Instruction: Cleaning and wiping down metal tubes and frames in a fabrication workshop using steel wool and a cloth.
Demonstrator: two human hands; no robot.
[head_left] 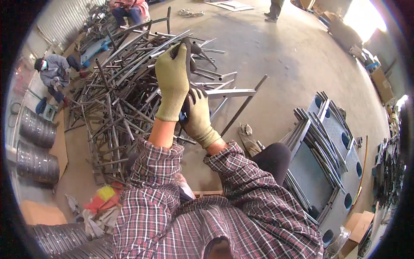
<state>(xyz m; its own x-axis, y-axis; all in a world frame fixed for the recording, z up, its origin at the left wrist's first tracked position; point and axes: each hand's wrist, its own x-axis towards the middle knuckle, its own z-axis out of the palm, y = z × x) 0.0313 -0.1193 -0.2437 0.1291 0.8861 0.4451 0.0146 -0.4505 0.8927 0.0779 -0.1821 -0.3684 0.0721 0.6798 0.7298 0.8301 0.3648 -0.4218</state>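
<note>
My left hand, in a pale yellow-green work glove with dark palm and fingers, is raised in front of the pile of metal tube frames. Its fingers curl inward; whatever they hold, if anything, is hidden. Just below and to its right, my right hand wears a matching glove and is closed beside the left wrist, its dark fingertips close to the left glove. A small bluish bit shows at its inner side, too hidden to name. Behind the hands, a flat grey bar meets a dark tube.
At right, a blue-grey panel with round holes carries loose metal tubes. Black wrapped coils stand at left. One person sits beyond the pile, another at the back; legs stand farther off. A cardboard box lies lower right.
</note>
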